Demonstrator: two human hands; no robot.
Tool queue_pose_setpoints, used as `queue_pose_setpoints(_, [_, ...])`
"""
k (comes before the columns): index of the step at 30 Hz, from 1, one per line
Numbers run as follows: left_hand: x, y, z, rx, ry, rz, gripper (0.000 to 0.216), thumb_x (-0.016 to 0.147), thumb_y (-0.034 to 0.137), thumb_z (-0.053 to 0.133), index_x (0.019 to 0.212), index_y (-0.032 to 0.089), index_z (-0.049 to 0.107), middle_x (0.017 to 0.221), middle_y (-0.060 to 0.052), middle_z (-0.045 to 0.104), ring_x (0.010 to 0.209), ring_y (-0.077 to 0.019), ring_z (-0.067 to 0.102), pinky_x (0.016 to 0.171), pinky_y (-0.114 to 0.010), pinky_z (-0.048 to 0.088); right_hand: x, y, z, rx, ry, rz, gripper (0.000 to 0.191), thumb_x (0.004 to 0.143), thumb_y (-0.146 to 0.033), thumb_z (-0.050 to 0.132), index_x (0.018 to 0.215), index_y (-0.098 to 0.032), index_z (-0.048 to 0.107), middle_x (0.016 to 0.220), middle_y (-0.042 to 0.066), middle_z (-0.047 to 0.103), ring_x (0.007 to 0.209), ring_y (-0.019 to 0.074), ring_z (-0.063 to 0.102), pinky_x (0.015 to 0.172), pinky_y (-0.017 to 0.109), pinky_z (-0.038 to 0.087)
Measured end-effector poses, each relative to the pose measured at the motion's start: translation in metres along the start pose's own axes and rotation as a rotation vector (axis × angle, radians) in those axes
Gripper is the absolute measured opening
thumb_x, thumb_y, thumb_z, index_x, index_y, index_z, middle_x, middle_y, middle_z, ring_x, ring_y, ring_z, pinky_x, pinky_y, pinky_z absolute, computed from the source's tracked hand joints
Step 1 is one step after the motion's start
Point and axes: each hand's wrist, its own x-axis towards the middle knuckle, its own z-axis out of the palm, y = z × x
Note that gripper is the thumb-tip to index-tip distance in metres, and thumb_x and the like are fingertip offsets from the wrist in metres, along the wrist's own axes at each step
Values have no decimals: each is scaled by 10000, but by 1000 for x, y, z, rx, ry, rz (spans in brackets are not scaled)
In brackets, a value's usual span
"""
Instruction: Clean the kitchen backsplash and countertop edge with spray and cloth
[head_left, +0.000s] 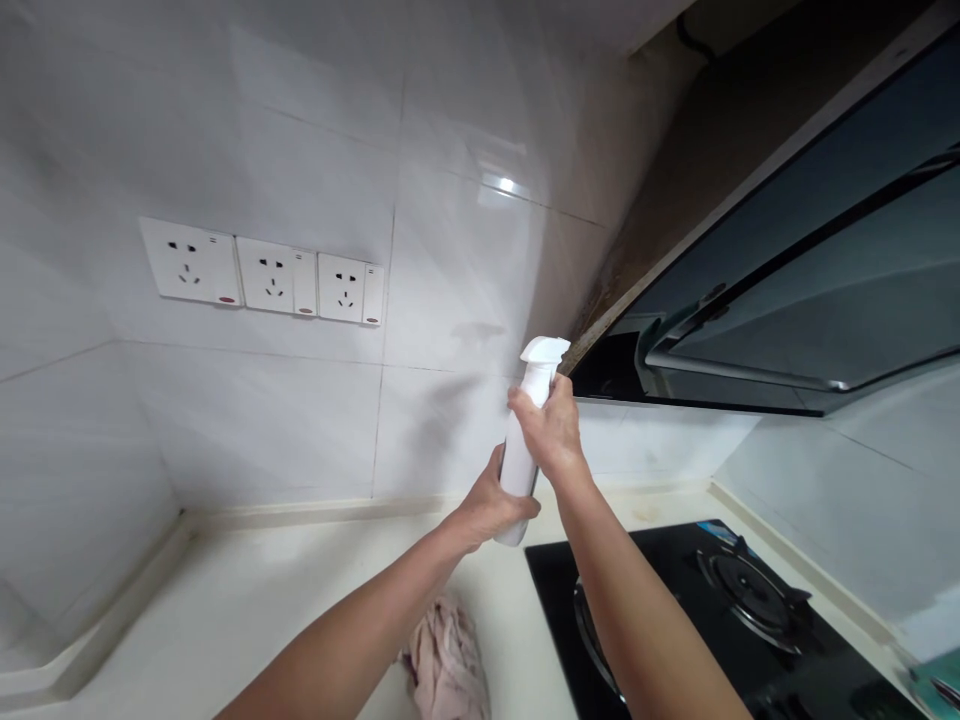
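Note:
A white spray bottle [527,420] is held up in front of the white tiled wall, its nozzle pointing right toward the range hood. My left hand [491,505] wraps around the lower body of the bottle. My right hand [551,430] grips the neck and trigger part near the top. Both arms reach in from the bottom of the view.
A dark glass range hood [810,290] juts out at the right. A black gas hob [720,610] with burners sits on the pale counter [247,610]. A pinkish cloth [446,660] lies on the counter. Three wall sockets [266,275] are at the left.

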Motion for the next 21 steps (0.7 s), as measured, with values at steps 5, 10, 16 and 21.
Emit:
queue_pose_setpoints(5, [4,-5,0,-37,-51,5,783,587,154,752,1324,201,491,1084,-55,658,986,-249,601,827,-371,485,0,2,0,-74,1,-18,401,790,-561,605,967,-224,480,877,68,680,826,266,642,766,396,473])
queue_pose_setpoints(10, [1,-7,-1,-23,-43,16,777,598,151,749,1329,204,491,1113,-50,649,1002,-238,594,832,-355,480,-3,1,0,-66,-26,-6,403,797,-564,596,980,-225,480,941,88,688,883,283,657,801,409,479])
queue_pose_setpoints(16, [-17,-21,-15,12,-73,-33,736,627,178,743,1315,219,484,1018,-22,626,939,-226,578,800,-353,473,-25,5,7,-56,-67,53,441,763,-528,624,1044,-233,458,979,85,677,905,297,654,786,423,498])
queue_pose_setpoints(21, [-26,-28,-23,30,-73,-49,680,607,171,725,1243,208,489,947,-1,591,879,-207,556,764,-347,456,-35,10,14,-81,-83,117,423,736,-520,637,994,-249,440,948,77,659,890,300,644,771,427,495])
